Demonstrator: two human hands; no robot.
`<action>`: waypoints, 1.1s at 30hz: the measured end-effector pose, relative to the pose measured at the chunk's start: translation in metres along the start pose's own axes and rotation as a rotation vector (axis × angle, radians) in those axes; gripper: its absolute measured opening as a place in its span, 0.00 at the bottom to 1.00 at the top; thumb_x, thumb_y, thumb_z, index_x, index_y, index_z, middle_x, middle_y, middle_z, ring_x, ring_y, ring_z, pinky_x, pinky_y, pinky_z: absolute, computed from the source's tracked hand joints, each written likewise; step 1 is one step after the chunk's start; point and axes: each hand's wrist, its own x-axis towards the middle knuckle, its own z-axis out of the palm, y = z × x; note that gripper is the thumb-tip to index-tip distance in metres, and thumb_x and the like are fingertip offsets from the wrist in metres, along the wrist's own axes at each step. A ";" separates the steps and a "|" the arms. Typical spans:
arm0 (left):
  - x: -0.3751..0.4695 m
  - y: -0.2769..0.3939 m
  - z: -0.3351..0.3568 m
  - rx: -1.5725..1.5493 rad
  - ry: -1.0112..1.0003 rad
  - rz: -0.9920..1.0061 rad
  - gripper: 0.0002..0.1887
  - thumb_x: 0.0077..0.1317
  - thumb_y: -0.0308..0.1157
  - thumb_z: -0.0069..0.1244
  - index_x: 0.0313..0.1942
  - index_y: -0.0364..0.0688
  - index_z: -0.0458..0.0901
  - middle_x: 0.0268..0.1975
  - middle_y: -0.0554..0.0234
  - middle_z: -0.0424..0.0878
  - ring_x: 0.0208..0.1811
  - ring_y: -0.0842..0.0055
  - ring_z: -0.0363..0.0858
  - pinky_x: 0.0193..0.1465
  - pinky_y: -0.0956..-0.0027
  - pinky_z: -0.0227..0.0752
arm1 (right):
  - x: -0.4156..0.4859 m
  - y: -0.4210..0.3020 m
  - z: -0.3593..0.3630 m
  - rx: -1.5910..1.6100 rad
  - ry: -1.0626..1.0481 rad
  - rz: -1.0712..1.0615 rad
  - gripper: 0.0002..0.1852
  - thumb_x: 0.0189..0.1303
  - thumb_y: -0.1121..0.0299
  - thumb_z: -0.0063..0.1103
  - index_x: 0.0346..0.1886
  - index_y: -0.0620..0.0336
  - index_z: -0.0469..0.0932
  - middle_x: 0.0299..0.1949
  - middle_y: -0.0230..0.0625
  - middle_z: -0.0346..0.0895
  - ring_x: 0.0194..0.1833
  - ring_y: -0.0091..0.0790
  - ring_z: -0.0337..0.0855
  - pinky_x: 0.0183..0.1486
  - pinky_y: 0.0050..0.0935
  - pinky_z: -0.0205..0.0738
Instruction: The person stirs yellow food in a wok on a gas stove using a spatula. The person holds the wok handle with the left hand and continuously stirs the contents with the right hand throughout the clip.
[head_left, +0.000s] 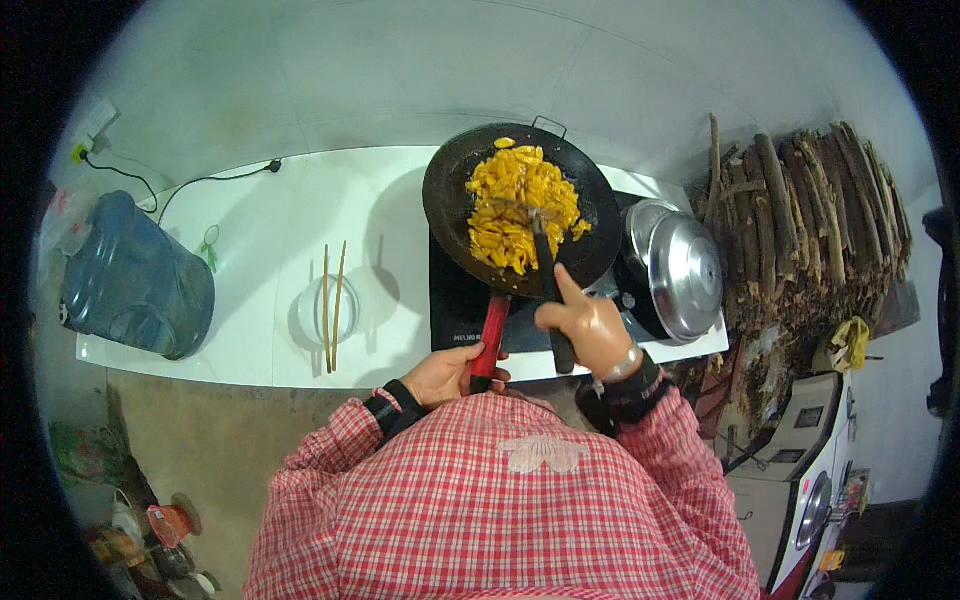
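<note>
A dark wok (450, 187) holds a heap of glossy yellow sliced food (517, 180), with a few bits along its side. The fingers of my left hand (442, 375) are wrapped about the wok's red handle (492, 337). In my right hand (596, 330) is a spatula with a black handle (546, 262); its metal blade rests in the food and is mostly covered. Beneath the wok, a black glass cooktop (454, 307) lies on the white counter (255, 255).
Two chopsticks (335, 307) lie across a glass bowl (309, 311) on the left. Beyond it a blue plastic water jug (142, 277) lies tilted near a black cord (217, 176). Lidded metal pots (684, 270) stand on the right, beside stacked firewood (795, 210).
</note>
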 end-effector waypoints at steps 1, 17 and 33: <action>0.000 0.000 -0.001 0.014 0.001 0.006 0.24 0.79 0.45 0.36 0.63 0.35 0.69 0.51 0.47 0.81 0.50 0.63 0.82 0.56 0.59 0.77 | -0.007 -0.006 -0.007 -0.007 0.002 -0.058 0.10 0.50 0.70 0.62 0.36 0.41 0.81 0.60 0.72 0.70 0.28 0.49 0.87 0.29 0.37 0.81; -0.005 0.000 0.007 0.103 0.047 0.054 0.24 0.80 0.45 0.36 0.61 0.34 0.71 0.51 0.48 0.82 0.53 0.66 0.82 0.58 0.61 0.76 | -0.026 -0.008 -0.085 0.141 -0.159 -0.056 0.10 0.47 0.71 0.63 0.35 0.50 0.78 0.59 0.67 0.73 0.36 0.58 0.86 0.37 0.38 0.80; 0.003 -0.023 0.014 0.020 0.114 0.262 0.24 0.78 0.45 0.40 0.58 0.32 0.73 0.48 0.50 0.83 0.47 0.69 0.82 0.54 0.66 0.77 | -0.033 0.037 -0.122 0.171 -0.272 -0.219 0.13 0.46 0.75 0.59 0.35 0.44 0.78 0.59 0.62 0.75 0.38 0.57 0.86 0.37 0.40 0.80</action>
